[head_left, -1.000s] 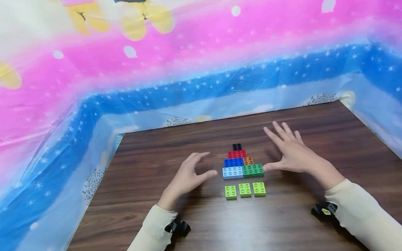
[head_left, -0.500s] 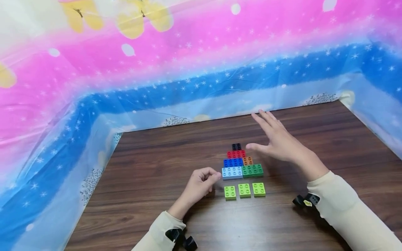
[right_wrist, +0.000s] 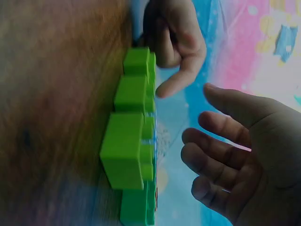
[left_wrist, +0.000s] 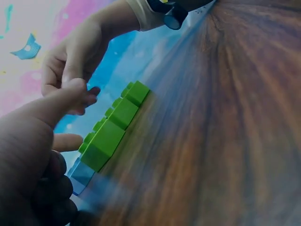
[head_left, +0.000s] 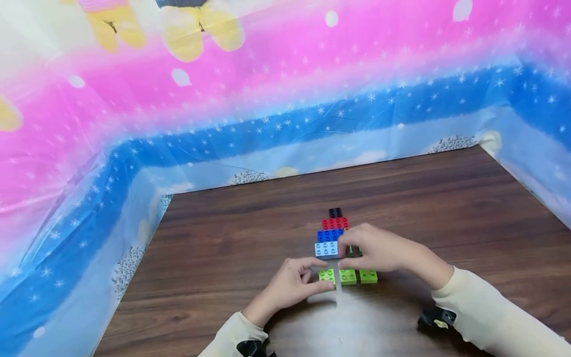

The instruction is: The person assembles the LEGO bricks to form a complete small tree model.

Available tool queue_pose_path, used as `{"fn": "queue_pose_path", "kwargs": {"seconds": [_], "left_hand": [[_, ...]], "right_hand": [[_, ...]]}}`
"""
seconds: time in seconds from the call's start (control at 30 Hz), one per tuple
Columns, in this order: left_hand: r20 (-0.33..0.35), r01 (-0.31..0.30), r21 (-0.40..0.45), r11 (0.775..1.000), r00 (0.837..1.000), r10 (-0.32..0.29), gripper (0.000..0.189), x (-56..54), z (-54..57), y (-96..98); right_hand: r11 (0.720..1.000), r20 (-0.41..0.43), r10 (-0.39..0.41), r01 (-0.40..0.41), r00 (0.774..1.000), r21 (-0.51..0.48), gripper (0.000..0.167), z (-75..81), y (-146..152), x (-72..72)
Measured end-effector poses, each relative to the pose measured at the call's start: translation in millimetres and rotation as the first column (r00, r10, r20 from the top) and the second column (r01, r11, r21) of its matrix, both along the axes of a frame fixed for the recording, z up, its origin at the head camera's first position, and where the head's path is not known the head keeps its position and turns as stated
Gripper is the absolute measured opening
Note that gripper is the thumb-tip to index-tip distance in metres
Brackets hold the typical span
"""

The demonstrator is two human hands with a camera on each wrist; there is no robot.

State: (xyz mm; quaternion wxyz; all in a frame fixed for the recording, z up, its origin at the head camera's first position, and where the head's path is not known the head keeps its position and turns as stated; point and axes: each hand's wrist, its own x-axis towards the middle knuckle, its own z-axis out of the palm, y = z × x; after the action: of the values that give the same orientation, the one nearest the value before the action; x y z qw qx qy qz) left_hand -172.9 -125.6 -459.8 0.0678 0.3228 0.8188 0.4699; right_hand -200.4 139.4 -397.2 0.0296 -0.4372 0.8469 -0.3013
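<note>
Three lime green building bricks lie in a row: a left one [head_left: 327, 274], a middle one [head_left: 347, 277] and a right one [head_left: 368, 276]. My left hand [head_left: 290, 283] is at the left brick, thumb and index finger parted around it, other fingers curled. Above the row, my right hand [head_left: 385, 249] hovers with loosely bent fingers and nothing in its grasp. It partly covers a dark green brick [right_wrist: 135, 207], which lies beside a light blue brick [head_left: 326, 249]. Farther back come a blue brick [head_left: 329, 235], a red brick [head_left: 334, 223] and a black brick [head_left: 335, 212]. The orange brick is hidden behind the right hand.
All the bricks lie on a dark brown wooden table [head_left: 232, 233]. A pink and blue patterned cloth [head_left: 267, 94] stands along its back and sides. A dark wrist camera [head_left: 437, 317] is strapped at the right sleeve.
My right hand has come down and nearer, from above the far bricks to over the lime row. The left hand first drew its fingers together beside the light blue brick, then parted them at the left lime brick.
</note>
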Motion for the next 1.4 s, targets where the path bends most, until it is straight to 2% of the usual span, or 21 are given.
{"fn": "queue_pose_path", "kwargs": {"seconds": [0.07, 0.13, 0.27, 0.4, 0.53, 0.77, 0.97, 1.13, 1.3, 1.4], "left_hand": [[-0.017, 0.024, -0.029, 0.999, 1.000, -0.024, 0.041, 1.2, 0.0, 0.5], [-0.037, 0.032, -0.053, 0.998, 0.999, -0.034, 0.042, 1.9, 0.7, 1.3], [-0.102, 0.019, -0.128, 0.992, 0.994, -0.032, 0.046, 2.8, 3.7, 3.9], [-0.189, -0.008, -0.261, 0.965, 0.981, -0.043, 0.042, 4.4, 3.6, 6.7], [-0.218, -0.006, -0.319, 0.948, 0.974, -0.067, 0.033, 6.5, 4.0, 7.3], [-0.223, 0.017, -0.297, 0.955, 0.971, -0.087, 0.031, 10.7, 2.5, 5.4], [-0.246, 0.008, -0.272, 0.962, 0.966, -0.078, 0.031, 12.0, -0.1, 6.6], [-0.206, 0.042, -0.231, 0.972, 0.974, -0.091, 0.031, 13.4, -4.2, 5.5], [-0.179, 0.056, -0.189, 0.980, 0.980, -0.091, 0.035, 13.2, -3.2, 4.7], [-0.166, 0.085, -0.132, 0.988, 0.980, -0.106, 0.036, 12.0, -2.8, 6.5]], "right_hand": [[0.998, 0.061, 0.031, -0.035, 0.998, 0.056, 0.012, 1.7, -2, 5.8], [0.995, 0.089, 0.029, -0.038, 0.996, 0.094, 0.013, 4.3, -5, 10.4], [0.987, 0.075, 0.021, -0.032, 0.997, 0.157, 0.013, 8.2, -11, 15.2], [0.979, 0.049, 0.025, -0.035, 0.998, 0.203, 0.015, 6.5, -15, 18.0], [0.975, 0.056, 0.038, -0.049, 0.998, 0.217, 0.018, 2.6, -18, 20.7], [0.971, 0.031, 0.035, -0.041, 0.999, 0.235, 0.026, -0.5, -21, 26.0], [0.967, -0.010, 0.027, -0.024, 1.000, 0.252, 0.031, -6.5, -20, 27.8], [0.968, 0.034, 0.046, -0.053, 0.998, 0.245, 0.035, -13.4, -21, 28.6], [0.971, 0.049, 0.051, -0.061, 0.998, 0.232, 0.034, -11.1, -21, 26.3], [0.972, 0.055, 0.049, -0.060, 0.997, 0.225, 0.031, -7.9, -18, 23.8]]}}
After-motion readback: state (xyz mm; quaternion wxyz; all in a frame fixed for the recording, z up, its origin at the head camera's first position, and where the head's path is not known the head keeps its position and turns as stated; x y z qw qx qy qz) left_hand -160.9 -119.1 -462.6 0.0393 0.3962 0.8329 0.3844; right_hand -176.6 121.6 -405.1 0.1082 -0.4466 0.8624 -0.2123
